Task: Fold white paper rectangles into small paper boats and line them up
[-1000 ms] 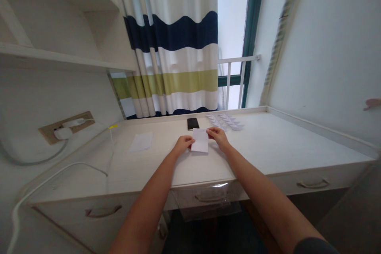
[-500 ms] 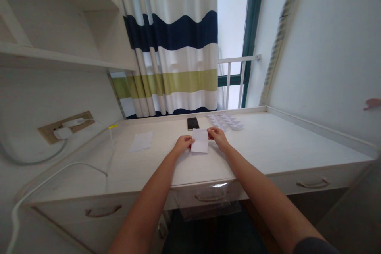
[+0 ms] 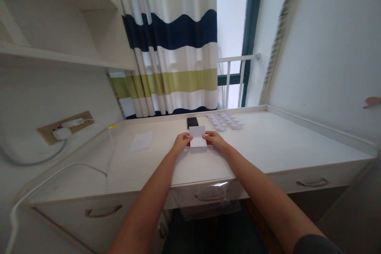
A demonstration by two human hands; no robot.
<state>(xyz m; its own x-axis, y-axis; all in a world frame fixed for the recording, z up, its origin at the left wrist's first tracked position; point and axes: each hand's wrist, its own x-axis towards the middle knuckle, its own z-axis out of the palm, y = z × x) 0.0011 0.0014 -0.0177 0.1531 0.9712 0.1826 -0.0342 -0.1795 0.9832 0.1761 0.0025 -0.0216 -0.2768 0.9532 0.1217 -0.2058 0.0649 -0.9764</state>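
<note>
A small white sheet of paper is held just above the desk, bent along a crosswise crease so its far half tilts up. My left hand pinches its left edge, and my right hand grips the right edge, both near the crease. Just beyond the paper lies a black phone, partly covered by the raised half. Several folded white paper pieces rest in two rows behind my right hand. To the left of my left hand is a flat stack of white paper sheets.
The white desk has a raised rim at the back and right. A white cable crosses its left side, below a wall socket with plugs. A striped curtain hangs behind. Clear plastic drapes over the middle drawer.
The paper was nearly flat and has bent at a crease, its far half now raised. My right hand has come down and left, from the far right corner to the side edge.
</note>
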